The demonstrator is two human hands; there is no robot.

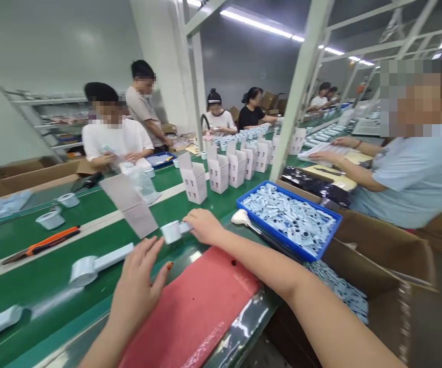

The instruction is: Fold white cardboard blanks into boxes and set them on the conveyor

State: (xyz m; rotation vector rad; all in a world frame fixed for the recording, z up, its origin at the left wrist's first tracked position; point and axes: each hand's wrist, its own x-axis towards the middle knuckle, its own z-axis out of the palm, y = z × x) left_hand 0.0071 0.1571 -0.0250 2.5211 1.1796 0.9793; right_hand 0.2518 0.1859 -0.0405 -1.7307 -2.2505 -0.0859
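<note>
Fingers of your right hand (204,227) are drawn narrow and appear to hold a white round cup with a short pale blue stem (173,232). The cup sits just above the near edge of the green conveyor belt (44,286), close to the red mat (193,306). Your left hand (136,289) hangs open just beside it, its fingers spread wide and gripping nothing, with one fingertip showing orange-red.

You seem to be at the step of handling this single part between both hands, and the open left hand looks well placed to reach it. The next move calls for a steady grip on the round cup rather than on the thin stem.

On the belt to your left lie two longer white pieces with pale strips (100,263), two white cups (50,220) and an orange utility knife (40,246). Farther along stands a row of white cartons (193,179), with a flat carton sheet (129,204) nearer you. To your right, a blue plastic tray (252,191) is heaped with small white-and-blue parts, and a cardboard box (377,240) holds more pale blue pieces. Beyond them, a co-worker's hands (328,156) rest on a stack of paper (320,153).
</note>
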